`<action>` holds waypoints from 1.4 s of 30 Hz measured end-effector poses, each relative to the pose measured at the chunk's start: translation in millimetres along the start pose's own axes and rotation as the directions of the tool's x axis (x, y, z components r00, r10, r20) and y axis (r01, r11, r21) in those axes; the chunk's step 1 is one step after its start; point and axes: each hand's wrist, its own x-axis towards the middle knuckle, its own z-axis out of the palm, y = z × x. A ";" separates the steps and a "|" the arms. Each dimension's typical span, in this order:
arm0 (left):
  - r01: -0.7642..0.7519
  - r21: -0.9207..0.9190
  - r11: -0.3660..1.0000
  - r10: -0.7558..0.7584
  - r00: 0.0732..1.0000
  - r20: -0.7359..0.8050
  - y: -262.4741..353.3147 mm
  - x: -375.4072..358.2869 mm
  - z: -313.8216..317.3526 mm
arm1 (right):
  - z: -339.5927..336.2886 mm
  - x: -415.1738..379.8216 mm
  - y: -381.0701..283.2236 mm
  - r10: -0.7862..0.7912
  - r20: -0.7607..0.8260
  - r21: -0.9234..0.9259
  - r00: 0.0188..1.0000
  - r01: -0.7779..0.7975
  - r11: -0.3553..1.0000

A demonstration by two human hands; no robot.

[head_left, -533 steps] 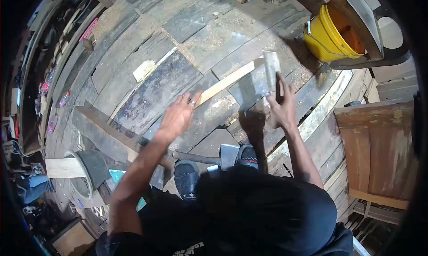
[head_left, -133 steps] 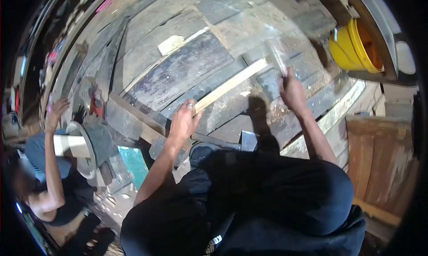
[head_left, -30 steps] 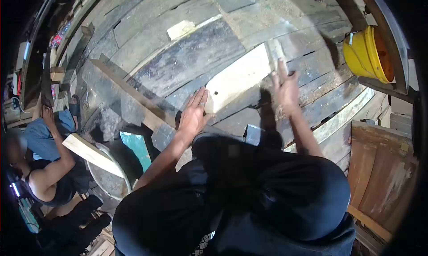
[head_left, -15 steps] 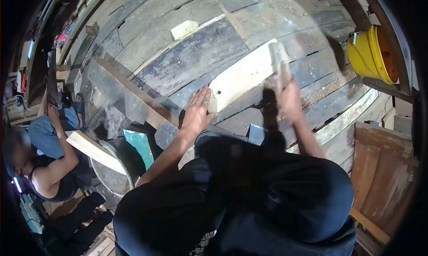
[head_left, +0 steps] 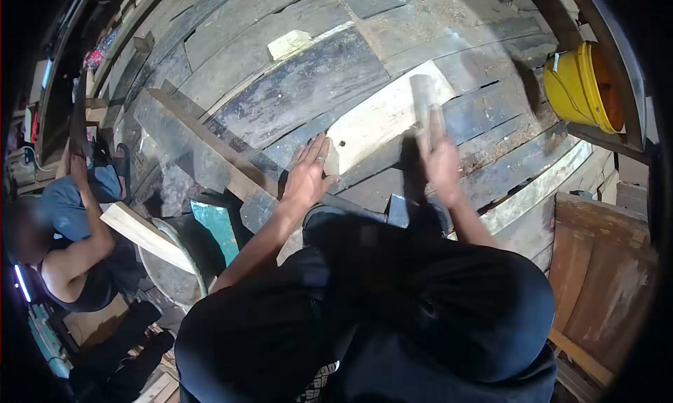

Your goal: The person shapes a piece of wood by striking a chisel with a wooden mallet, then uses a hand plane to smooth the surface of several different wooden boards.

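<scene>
A pale wooden board with a small dark hole near its left end lies slantwise on the dark plank floor. My left hand lies flat on that left end, fingers stretched out, a ring on one of them. Over the right part of the board, my right hand is closed around a flat, block-like tool. Motion blurs the tool, so its exact kind cannot be made out.
At the right stand a yellow bucket and a brown wooden panel. A long beam lies left of my left hand. Lower left are a round tub with a board across it and another person sitting.
My right hand and the tool have moved left along the board, away from its right end. My left hand stays on the board. At the left, the other person's arm has shifted slightly.
</scene>
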 end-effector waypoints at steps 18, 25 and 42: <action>0.060 0.066 0.996 -0.058 0.998 -0.020 3.9 -7.2 -2.2 | 20.2 -61.7 -36.1 -0.344 0.366 -0.009 0.865 0.373 0.928; 0.066 0.081 0.995 -0.066 0.998 -0.008 2.3 -8.4 -1.2 | -17.9 25.1 22.4 -0.085 -0.062 -0.082 0.994 0.080 0.993; 0.043 0.096 0.994 -0.039 0.998 -0.046 -1.8 -7.3 8.1 | 1.8 19.9 9.3 -0.079 0.033 -0.074 0.996 0.081 0.994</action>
